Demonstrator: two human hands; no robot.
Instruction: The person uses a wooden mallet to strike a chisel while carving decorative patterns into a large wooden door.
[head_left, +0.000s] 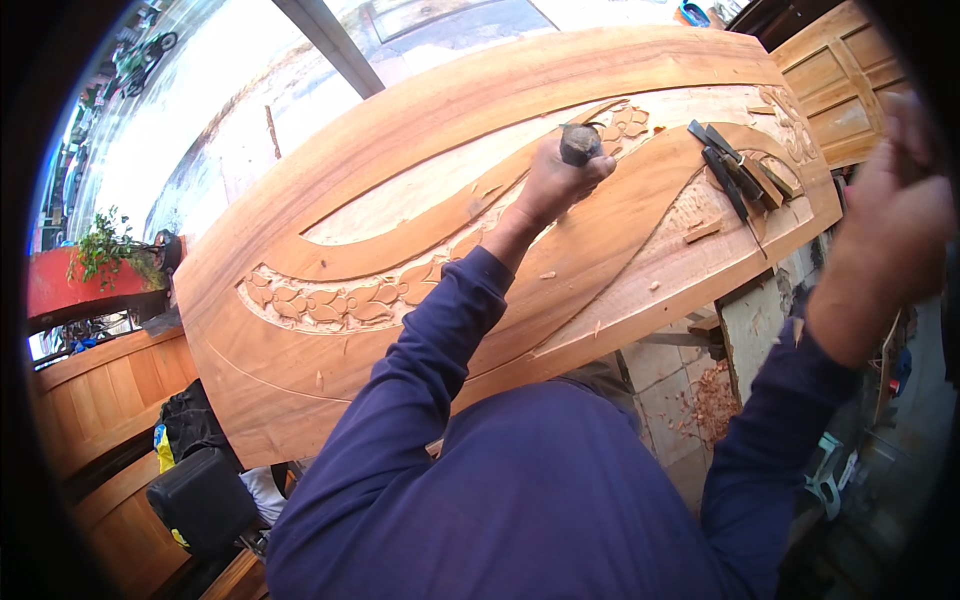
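A: Left hand [560, 178] gripped a chisel [580, 143] on the far carved band of the door panel [300, 330]. Bare wood lay open all round it.
B: Right hand [900, 230] was raised beyond the panel's right edge, blurred; grip unreadable. Spare chisels [735, 172] lay far right.

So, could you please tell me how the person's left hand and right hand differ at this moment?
The left hand is low on the carved wooden door panel, while the right hand is raised off to the side, clear of the panel.
The left hand grips a dark-handled chisel; the right hand is blurred, so what it holds cannot be told.
The left hand looks sharp, the right smeared.
Both come out of dark blue sleeves.
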